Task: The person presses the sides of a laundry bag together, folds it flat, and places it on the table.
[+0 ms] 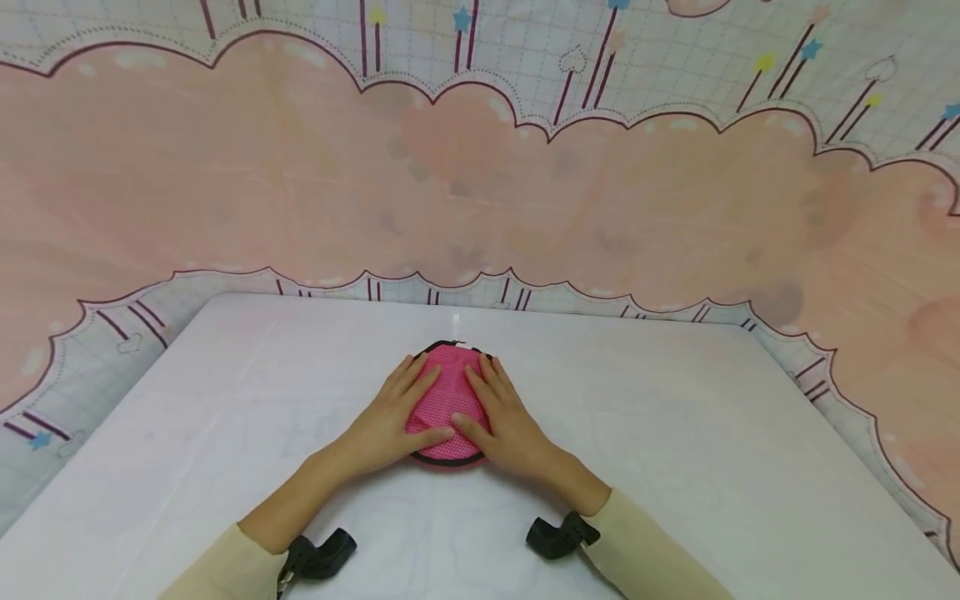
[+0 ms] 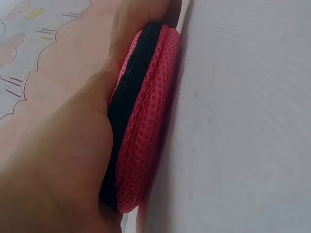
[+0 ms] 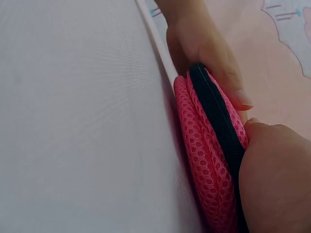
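A pink mesh pouch with a black zip round its edge lies flat on the white table. The left hand rests on its left side, fingers extended over the top and thumb across the near part. From the other side, the right hand lies on the right part in the same way, and the two thumbs nearly meet. Both wrist views show the pouch side-on, with its black zip running between two pink mesh halves. Its contents, if any, are hidden.
The white table spreads out on all sides of the pouch. Behind it hangs a peach and white patterned cloth. A black wrist device sits at the left cuff, and another black device at the right.
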Action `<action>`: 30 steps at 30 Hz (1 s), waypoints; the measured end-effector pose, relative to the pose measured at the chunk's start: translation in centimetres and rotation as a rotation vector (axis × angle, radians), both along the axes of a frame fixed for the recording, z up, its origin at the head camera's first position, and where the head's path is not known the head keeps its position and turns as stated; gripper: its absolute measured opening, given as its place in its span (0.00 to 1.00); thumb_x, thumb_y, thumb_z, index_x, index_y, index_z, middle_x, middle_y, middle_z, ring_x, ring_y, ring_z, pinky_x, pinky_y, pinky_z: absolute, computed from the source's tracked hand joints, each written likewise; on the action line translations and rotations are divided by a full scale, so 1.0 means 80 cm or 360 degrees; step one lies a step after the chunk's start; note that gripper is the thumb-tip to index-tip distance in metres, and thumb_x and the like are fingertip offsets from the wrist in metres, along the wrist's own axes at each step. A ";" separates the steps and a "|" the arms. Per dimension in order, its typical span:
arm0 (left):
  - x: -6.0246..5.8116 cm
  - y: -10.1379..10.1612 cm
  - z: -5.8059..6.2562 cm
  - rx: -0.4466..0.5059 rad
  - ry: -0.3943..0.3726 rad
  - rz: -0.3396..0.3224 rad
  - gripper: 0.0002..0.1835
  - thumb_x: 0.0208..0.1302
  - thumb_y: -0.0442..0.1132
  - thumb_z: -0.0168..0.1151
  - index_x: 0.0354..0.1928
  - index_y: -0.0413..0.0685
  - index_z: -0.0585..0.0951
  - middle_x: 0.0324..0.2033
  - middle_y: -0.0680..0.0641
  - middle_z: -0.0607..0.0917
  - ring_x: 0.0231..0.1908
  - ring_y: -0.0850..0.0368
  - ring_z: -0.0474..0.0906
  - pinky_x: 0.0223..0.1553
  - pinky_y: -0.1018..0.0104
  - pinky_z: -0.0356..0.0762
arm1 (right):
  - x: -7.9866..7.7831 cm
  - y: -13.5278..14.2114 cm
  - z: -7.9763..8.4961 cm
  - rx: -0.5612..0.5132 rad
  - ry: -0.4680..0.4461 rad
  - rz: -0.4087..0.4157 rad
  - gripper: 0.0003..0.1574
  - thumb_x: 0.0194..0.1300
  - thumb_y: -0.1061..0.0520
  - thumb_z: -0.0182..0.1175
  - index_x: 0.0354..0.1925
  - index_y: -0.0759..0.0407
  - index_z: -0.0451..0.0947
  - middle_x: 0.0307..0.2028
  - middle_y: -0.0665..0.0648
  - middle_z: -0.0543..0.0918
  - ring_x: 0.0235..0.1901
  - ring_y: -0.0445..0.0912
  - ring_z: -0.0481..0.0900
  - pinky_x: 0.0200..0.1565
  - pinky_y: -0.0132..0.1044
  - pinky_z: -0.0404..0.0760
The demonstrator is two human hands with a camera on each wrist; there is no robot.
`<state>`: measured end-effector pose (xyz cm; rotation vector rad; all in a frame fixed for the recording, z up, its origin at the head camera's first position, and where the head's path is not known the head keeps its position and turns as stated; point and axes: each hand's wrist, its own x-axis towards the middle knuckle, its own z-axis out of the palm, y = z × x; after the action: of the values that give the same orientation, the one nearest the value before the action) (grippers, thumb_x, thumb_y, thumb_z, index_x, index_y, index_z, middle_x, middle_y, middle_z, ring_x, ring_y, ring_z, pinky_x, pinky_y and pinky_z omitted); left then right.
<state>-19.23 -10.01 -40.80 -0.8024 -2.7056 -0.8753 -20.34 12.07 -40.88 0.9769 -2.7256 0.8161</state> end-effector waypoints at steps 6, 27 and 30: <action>-0.001 -0.001 0.000 0.0019 -0.0012 0.0008 0.46 0.58 0.59 0.63 0.71 0.41 0.60 0.72 0.39 0.52 0.71 0.40 0.41 0.63 0.39 0.55 | -0.001 0.000 0.003 0.0037 -0.0010 0.0004 0.44 0.70 0.40 0.50 0.73 0.61 0.51 0.74 0.62 0.44 0.73 0.57 0.36 0.67 0.53 0.49; -0.001 0.000 0.001 0.0017 -0.0022 0.0010 0.45 0.59 0.62 0.62 0.72 0.46 0.60 0.73 0.41 0.51 0.72 0.42 0.40 0.61 0.37 0.57 | 0.000 0.003 0.005 0.0020 -0.0024 0.0017 0.43 0.70 0.40 0.50 0.73 0.59 0.52 0.74 0.61 0.44 0.73 0.56 0.36 0.67 0.55 0.51; -0.002 -0.001 0.000 0.0010 -0.0024 0.0012 0.45 0.59 0.62 0.61 0.72 0.47 0.60 0.73 0.42 0.51 0.72 0.43 0.40 0.62 0.37 0.57 | -0.001 0.003 0.005 0.0017 -0.0025 0.0019 0.43 0.70 0.40 0.50 0.73 0.59 0.52 0.74 0.61 0.44 0.73 0.56 0.36 0.67 0.55 0.51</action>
<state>-19.36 -10.09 -40.84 -0.7868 -2.7156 -0.8916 -20.41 12.29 -40.50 0.9943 -2.7427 0.8159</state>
